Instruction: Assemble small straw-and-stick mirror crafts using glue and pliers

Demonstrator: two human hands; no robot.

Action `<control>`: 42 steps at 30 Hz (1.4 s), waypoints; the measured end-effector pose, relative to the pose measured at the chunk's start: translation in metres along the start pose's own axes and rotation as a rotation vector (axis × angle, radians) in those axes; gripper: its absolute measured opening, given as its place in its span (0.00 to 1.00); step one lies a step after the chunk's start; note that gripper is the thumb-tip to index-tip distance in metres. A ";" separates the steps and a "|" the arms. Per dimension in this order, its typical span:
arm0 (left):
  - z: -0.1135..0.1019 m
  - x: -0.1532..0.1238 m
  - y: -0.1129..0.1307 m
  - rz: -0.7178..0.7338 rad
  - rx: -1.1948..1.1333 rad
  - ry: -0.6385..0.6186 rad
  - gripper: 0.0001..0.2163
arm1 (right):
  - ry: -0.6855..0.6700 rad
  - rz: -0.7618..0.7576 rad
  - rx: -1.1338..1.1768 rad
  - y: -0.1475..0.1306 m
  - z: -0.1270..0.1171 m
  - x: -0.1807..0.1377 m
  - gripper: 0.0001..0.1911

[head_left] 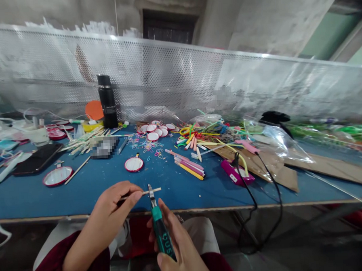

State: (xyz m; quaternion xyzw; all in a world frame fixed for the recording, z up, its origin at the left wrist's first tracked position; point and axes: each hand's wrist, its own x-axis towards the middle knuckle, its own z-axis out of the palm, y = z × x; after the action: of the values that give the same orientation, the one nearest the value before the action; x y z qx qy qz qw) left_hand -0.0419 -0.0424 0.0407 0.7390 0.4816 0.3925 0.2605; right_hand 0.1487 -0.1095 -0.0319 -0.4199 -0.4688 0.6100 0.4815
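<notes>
My left hand (119, 205) pinches a thin pale wooden stick (157, 189) near the table's front edge. The stick points right, its free end passing the jaws of a pair of cutting pliers (156, 213). Those pliers have green and black handles, and my right hand (177, 245) is wrapped round them. Their metal jaws point away from me and are at the stick; whether they touch it I cannot tell. Beyond my hands lies a small round red-rimmed white disc (134, 164) with a yellow and black tab on top.
A blue table (93, 192) holds a phone (38, 159), a pile of wooden sticks (81, 142), a black bottle (107, 102), more red-rimmed discs (152, 136), coloured tubes (190, 167) and a magenta power strip (236, 174) with black cords hanging over the edge. Perforated metal sheeting (171, 75) stands behind.
</notes>
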 end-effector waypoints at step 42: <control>0.017 0.024 -0.023 0.104 -0.151 -0.058 0.14 | 0.046 0.013 -0.108 -0.029 0.008 0.007 0.35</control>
State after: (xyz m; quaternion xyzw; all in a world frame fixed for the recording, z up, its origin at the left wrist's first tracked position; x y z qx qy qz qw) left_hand -0.0342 -0.0115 0.0217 0.7523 0.4038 0.4192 0.3086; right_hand 0.1456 -0.1014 -0.0028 -0.4621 -0.4870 0.5771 0.4650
